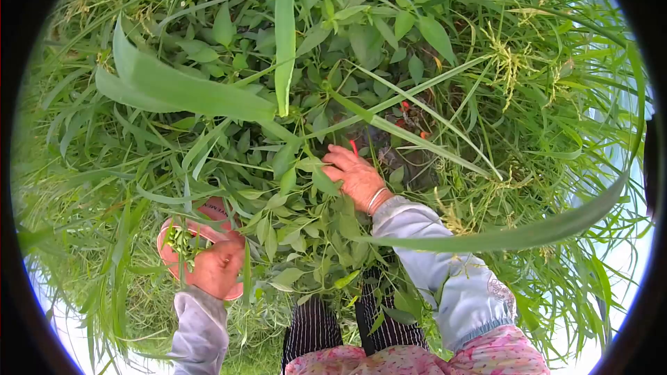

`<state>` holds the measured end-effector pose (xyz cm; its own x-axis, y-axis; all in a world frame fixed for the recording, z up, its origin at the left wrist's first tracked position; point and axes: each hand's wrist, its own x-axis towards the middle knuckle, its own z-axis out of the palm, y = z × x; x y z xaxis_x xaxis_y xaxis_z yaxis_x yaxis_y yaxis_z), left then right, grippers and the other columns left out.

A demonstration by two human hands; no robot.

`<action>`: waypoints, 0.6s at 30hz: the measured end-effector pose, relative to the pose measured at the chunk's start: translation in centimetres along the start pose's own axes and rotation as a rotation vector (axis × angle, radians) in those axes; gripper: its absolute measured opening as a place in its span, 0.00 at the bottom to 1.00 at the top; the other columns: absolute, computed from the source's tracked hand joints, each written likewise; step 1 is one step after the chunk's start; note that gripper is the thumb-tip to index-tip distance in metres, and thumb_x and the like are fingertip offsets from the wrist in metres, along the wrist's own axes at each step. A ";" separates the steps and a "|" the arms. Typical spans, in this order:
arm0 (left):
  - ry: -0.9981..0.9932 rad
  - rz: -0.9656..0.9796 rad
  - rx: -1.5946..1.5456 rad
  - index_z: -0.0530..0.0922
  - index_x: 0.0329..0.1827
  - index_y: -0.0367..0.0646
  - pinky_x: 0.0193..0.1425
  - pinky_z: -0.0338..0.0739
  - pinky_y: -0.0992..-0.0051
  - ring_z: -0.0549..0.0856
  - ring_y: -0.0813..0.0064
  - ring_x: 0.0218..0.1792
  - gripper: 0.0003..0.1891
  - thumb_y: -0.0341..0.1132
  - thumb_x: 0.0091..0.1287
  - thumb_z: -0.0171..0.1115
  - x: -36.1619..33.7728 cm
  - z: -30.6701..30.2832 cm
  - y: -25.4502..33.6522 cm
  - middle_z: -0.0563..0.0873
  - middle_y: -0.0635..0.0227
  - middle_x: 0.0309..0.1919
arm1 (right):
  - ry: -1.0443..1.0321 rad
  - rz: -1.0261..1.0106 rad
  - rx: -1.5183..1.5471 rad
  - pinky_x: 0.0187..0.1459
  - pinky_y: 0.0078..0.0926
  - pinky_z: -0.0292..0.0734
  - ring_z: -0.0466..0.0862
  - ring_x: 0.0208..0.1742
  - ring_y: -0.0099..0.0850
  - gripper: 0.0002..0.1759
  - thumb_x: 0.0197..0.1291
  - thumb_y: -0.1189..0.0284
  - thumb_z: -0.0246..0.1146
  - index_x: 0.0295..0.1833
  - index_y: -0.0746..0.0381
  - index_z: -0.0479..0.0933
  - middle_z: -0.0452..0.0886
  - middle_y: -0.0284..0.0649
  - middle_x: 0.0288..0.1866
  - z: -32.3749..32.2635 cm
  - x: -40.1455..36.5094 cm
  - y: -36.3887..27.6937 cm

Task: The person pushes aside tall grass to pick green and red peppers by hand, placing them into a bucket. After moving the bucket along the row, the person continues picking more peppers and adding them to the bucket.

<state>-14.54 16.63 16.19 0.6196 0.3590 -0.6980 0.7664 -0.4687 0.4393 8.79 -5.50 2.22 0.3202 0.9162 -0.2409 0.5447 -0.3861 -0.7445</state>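
At the lower left my left hand (217,269) is closed on the rim of a pink cap (168,264), which is turned hollow side up. Dark lettering shows on its brim (217,210). Several slim green chilies (182,244) lie inside the cap beside my fingers. Near the middle, my right hand (356,179) reaches into a leafy chili plant (306,229). Its fingers are curled in among the leaves, and their tips are partly hidden; what they grip, if anything, I cannot make out. A red chili (353,147) sticks up right by its knuckles.
Several red fruits (405,106) show low down over dark soil (396,156). Long grass blades (187,94) hang close to the camera, and another blade (528,236) crosses my right sleeve (445,264). Dense grass surrounds the plants. My striped trousers (313,326) are below.
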 end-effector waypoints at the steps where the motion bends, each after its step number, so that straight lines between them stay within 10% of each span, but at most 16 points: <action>1: 0.008 0.159 -0.100 0.80 0.38 0.38 0.36 0.79 0.69 0.84 0.64 0.30 0.08 0.29 0.55 0.65 1.5 -0.2 4.6 0.84 0.60 0.31 | -0.013 -0.005 -0.004 0.64 0.36 0.67 0.63 0.68 0.42 0.32 0.36 0.78 0.67 0.55 0.53 0.72 0.68 0.39 0.60 0.2 -0.1 0.2; 3: -0.044 0.398 -0.337 0.80 0.37 0.39 0.34 0.78 0.69 0.84 0.65 0.29 0.06 0.26 0.56 0.62 4.9 -0.2 12.8 0.84 0.60 0.31 | -0.036 -0.024 -0.013 0.64 0.35 0.66 0.63 0.69 0.41 0.32 0.36 0.78 0.67 0.54 0.52 0.72 0.68 0.38 0.60 1.3 -0.1 0.4; 6: 0.214 0.883 0.111 0.78 0.39 0.38 0.41 0.78 0.67 0.83 0.63 0.40 0.08 0.27 0.57 0.62 11.8 2.0 18.8 0.83 0.58 0.37 | -0.011 0.061 -0.038 0.65 0.34 0.64 0.62 0.70 0.40 0.30 0.43 0.76 0.63 0.58 0.54 0.71 0.65 0.38 0.64 3.9 -0.7 1.8; 11: 0.292 0.486 1.176 0.74 0.50 0.38 0.48 0.78 0.64 0.82 0.60 0.48 0.17 0.40 0.63 0.57 22.2 1.4 19.9 0.81 0.56 0.42 | -0.122 -0.003 -0.032 0.67 0.40 0.60 0.56 0.73 0.38 0.34 0.45 0.77 0.60 0.63 0.53 0.68 0.60 0.39 0.70 -0.6 -0.2 0.2; 13: -0.095 0.139 1.043 0.72 0.51 0.39 0.46 0.79 0.64 0.84 0.61 0.45 0.21 0.47 0.65 0.56 22.3 -1.1 19.5 0.83 0.57 0.43 | -0.178 0.028 0.079 0.71 0.46 0.52 0.51 0.76 0.38 0.42 0.40 0.83 0.61 0.67 0.51 0.64 0.53 0.39 0.74 -1.5 0.2 0.4; 18: 0.086 0.139 0.476 0.81 0.41 0.43 0.44 0.76 0.60 0.82 0.51 0.37 0.14 0.43 0.66 0.54 21.4 0.6 7.8 0.84 0.54 0.34 | -0.217 0.081 0.628 0.71 0.42 0.51 0.49 0.76 0.35 0.36 0.48 0.77 0.61 0.67 0.53 0.64 0.53 0.38 0.75 -2.6 1.4 2.3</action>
<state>4.61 20.18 4.30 0.7376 0.3231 -0.5929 0.5259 -0.8257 0.2042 12.50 -5.43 1.78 0.1423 0.9132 -0.3819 -0.0499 -0.3787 -0.9242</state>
